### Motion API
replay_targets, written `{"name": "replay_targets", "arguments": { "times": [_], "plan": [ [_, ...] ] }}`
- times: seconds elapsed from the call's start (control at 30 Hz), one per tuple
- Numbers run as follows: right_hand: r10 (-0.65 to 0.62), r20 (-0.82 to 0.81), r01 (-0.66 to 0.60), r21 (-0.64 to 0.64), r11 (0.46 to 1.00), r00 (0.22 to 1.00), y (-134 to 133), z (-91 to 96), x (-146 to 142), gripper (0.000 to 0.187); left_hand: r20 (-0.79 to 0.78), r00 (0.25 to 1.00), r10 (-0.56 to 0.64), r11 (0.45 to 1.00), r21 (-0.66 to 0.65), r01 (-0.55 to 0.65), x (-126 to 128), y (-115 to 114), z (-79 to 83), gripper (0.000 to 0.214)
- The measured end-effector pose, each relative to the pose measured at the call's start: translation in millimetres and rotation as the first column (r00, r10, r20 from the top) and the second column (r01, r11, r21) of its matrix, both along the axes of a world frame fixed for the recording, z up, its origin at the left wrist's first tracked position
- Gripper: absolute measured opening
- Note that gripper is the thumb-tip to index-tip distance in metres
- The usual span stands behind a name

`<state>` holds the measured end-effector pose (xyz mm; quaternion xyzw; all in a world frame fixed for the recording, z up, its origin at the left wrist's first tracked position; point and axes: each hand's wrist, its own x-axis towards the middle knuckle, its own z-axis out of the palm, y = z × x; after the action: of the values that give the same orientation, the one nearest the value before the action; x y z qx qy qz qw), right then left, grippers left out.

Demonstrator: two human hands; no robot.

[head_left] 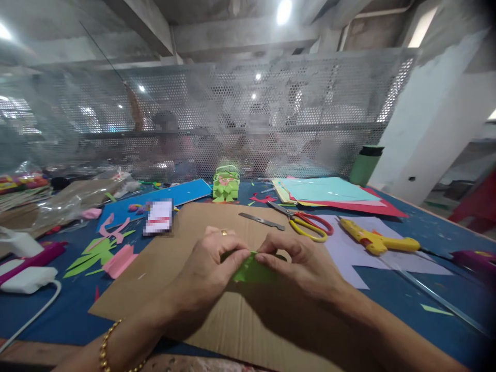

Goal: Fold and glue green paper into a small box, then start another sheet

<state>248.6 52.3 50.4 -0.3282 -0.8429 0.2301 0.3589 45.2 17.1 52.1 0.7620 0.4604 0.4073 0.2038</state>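
A piece of green paper (256,271) is pinched between both hands above a sheet of brown cardboard (209,222). My left hand (219,258), with a ring on one finger, grips its left part between thumb and forefinger. Close beside it, my right hand (290,256) pinches the upper edge of the same paper. Fingers cover part of the paper, so its full shape is hidden. Just beyond the hands, a flat metal blade (262,221) and scissors with red and yellow handles (310,226) lie on the cardboard.
A yellow glue gun (377,237) rests on lilac paper (341,258) at right, near a clear glue stick (437,297). Coloured sheets (333,189) and a green bottle (365,165) stand behind. Green paper scraps (95,253) and a white plug (29,280) are at left; a green paper basket (226,185) stands at the back.
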Motion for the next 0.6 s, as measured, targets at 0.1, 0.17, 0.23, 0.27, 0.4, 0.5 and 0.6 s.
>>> {"name": "replay_targets", "arguments": {
  "times": [0.1,0.17,0.23,0.27,0.4,0.5,0.6],
  "plan": [
    [-0.010,-0.002,0.010,-0.016,1.000,1.000,2.5,-1.5,2.5,0.021,0.026,1.000,-0.017,0.999,-0.035,0.018,-2.4,1.6,2.9,0.025],
    [0.001,-0.031,-0.003,-0.041,0.999,1.000,4.3,-2.5,4.2,0.024,0.042,0.999,-0.016,0.997,-0.074,0.019,-6.7,4.1,4.0,0.021],
    [0.019,-0.069,-0.024,-0.067,0.997,0.997,5.8,-3.2,5.3,0.026,0.059,0.998,0.001,0.995,-0.095,0.005,-11.5,6.8,4.5,0.019],
    [0.027,-0.082,-0.033,-0.079,0.996,0.996,6.3,-3.5,5.5,0.026,0.058,0.998,0.005,0.995,-0.098,0.001,-13.4,7.8,4.9,0.018],
    [0.046,-0.096,-0.057,-0.119,0.991,0.994,7.4,-3.9,5.0,0.025,0.009,1.000,-0.019,0.998,-0.064,0.020,-15.1,7.8,9.5,0.024],
    [0.060,-0.106,-0.074,-0.135,0.988,0.993,7.8,-4.0,4.2,0.026,0.000,1.000,-0.011,0.997,-0.070,0.010,-13.3,5.5,13.3,0.026],
    [0.072,-0.102,-0.086,-0.133,0.987,0.992,8.8,-4.4,4.0,0.028,0.018,1.000,-0.023,0.995,-0.095,0.024,-13.2,5.6,12.0,0.023]
  ]
}}
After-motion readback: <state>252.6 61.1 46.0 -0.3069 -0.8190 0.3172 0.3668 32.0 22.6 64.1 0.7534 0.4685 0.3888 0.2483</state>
